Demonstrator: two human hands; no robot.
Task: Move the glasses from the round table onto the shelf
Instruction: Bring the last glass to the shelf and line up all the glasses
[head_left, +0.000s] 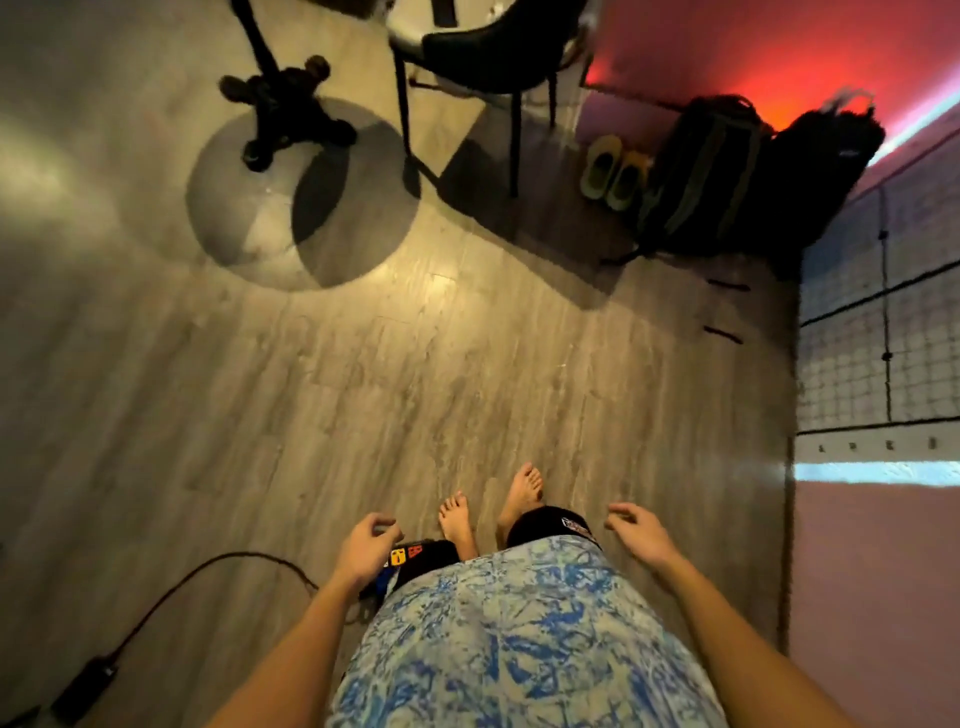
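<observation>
No glasses or shelf in view, so can't tell what's moved vs left. My left hand (366, 543) & right hand (641, 532) hang apart, loosely curled, holding nothing, above bare floor (467, 374); table base (283, 111) well ahead

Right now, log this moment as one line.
left hand: empty, open | right hand: empty, open | glasses: not visible | stance: barefoot on floor

Dim, warm room; red glow on the far-right wall (753, 47), pale glare on the floor (441, 275), round overlapping shadows far left, edges bent and softly blurred
</observation>
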